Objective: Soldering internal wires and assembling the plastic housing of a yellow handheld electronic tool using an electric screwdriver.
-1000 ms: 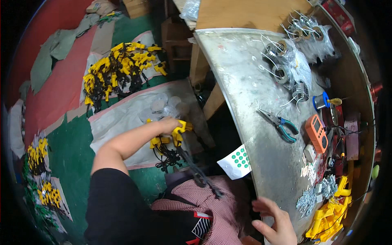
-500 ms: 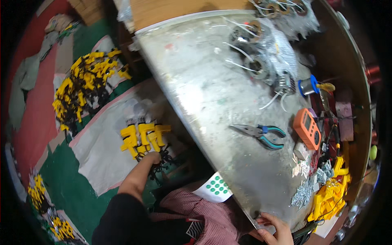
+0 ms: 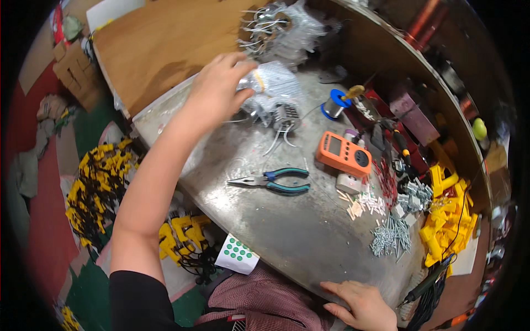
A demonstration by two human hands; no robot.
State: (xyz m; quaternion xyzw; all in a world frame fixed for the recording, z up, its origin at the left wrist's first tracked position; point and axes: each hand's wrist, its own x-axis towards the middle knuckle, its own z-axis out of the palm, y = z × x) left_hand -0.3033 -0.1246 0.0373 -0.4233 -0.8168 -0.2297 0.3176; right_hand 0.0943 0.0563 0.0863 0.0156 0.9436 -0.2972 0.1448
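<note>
On the metal table, left hand grasps one plastic bag; right hand rests flat, empty, beside one pliers.

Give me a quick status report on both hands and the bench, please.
Left hand gripping a clear plastic bag of parts. Right hand flat on the metal bench edge, empty. Pliers and orange meter lie apart, nearby.
</note>
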